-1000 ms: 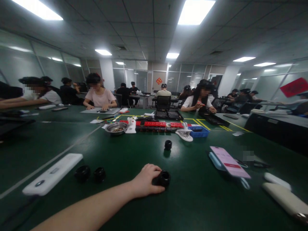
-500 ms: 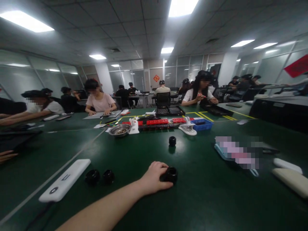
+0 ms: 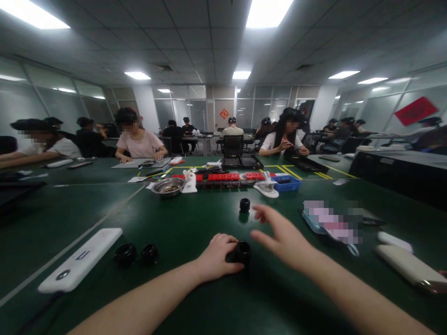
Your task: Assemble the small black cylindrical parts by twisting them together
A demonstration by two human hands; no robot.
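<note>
The left hand (image 3: pixel 217 257) rests on the green desk (image 3: pixel 195 223) near its near edge, forearm running in from the lower left, fingers curled and thumb pressed against a short black cylindrical part (image 3: pixel 240 252) that it pinches from the left side. The part stands squat on the desk with its round opening facing up and slightly toward the far edge; its axis is roughly upright, and it has no clear long side. The right hand (image 3: pixel 284 237) hangs just above the desk to the right of the part, forearm coming in from the lower right, fingers spread and stretched out toward the far edge, holding nothing. Beyond it a second black part (image 3: pixel 244 204) stands alone toward the middle of the desk. Two more black parts (image 3: pixel 137 255) sit side by side to the left, just beside a white flat case (image 3: pixel 81 259). A steel bowl (image 3: pixel 168 186) and a blue tray (image 3: pixel 286 183) lie farther back.
</note>
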